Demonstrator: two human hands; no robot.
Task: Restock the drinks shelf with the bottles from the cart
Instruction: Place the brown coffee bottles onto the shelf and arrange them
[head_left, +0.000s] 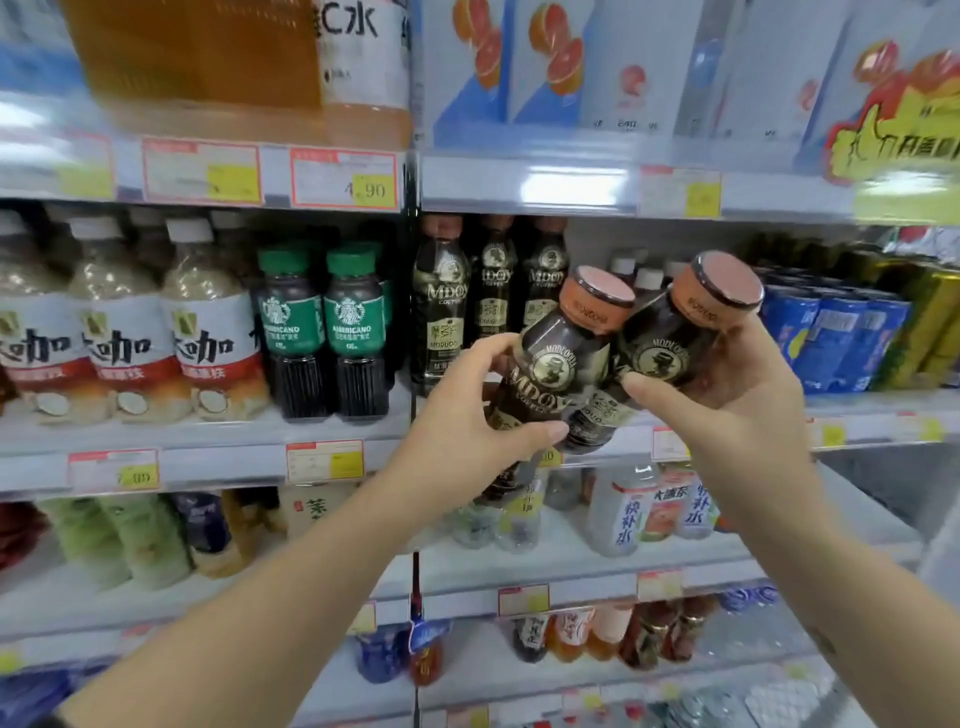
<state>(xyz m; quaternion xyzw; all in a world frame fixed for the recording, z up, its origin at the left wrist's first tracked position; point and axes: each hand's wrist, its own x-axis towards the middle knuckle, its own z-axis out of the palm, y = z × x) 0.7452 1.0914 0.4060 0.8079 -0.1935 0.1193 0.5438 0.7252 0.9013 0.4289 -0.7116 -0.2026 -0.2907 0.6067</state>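
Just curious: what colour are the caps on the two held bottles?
Orange-pink caps, head view.

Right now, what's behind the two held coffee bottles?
Three matching bottles stand on the shelf behind-left; white-capped bottles show between the caps of the held bottles. Shelf floor directly behind them is covered.

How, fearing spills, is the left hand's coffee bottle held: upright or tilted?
Tilted: the coffee bottle in the left hand leans its cap rightward.

Left hand (467, 415) covers part of its bottle (550, 358); price tags (200, 171) blurred
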